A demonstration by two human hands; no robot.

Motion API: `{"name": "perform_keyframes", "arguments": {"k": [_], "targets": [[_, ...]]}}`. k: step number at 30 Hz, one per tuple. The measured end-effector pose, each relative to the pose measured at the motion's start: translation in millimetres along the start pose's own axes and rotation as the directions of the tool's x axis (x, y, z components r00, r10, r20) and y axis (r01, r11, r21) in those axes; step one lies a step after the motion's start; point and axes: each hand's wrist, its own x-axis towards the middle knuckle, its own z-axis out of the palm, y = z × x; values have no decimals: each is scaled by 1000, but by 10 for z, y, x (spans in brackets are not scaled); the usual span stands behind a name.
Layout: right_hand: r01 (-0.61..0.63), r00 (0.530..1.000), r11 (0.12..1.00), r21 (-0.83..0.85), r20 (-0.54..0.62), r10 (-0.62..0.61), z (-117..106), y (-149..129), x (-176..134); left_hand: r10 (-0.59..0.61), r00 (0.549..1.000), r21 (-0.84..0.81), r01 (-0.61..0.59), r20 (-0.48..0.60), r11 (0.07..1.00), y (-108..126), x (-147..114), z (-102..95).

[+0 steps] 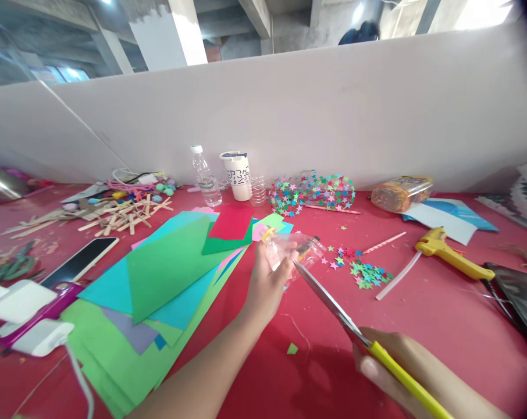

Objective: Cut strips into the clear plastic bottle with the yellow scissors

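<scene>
My left hand (pixel 267 273) is closed round the neck end of a clear plastic bottle piece (pixel 309 247), which has a yellow ring at its neck. In my right hand (pixel 394 355) is a pair of scissors (pixel 328 299) with yellow handles. Their blades point up and left, and the tip reaches the plastic near my left thumb. From this angle I cannot tell whether the tip touches the plastic or lies in front of it. Star sequins (pixel 368 273) in several colours lie just right of the bottle piece.
Coloured sheets (pixel 171 267) spread over the red table on the left, near a phone (pixel 80 261) and wooden sticks (pixel 132 215). A yellow glue gun (pixel 455 256) lies at right. Along the back stand a water bottle (pixel 206 180), a white cup (pixel 238 177) and star-covered plastic pieces (pixel 311 192).
</scene>
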Motion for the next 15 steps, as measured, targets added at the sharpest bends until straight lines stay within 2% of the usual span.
{"name": "perform_keyframes", "arguments": {"k": [4, 15], "targets": [[-84, 996, 993, 79, 34, 81, 57, 15, 21, 11, 1000, 51, -11, -2, 999, 49, -15, 16], [-92, 989, 995, 39, 122, 86, 95, 80, 51, 41, 999, 54, -40, -10, 998, 36, -4, -9]]}}
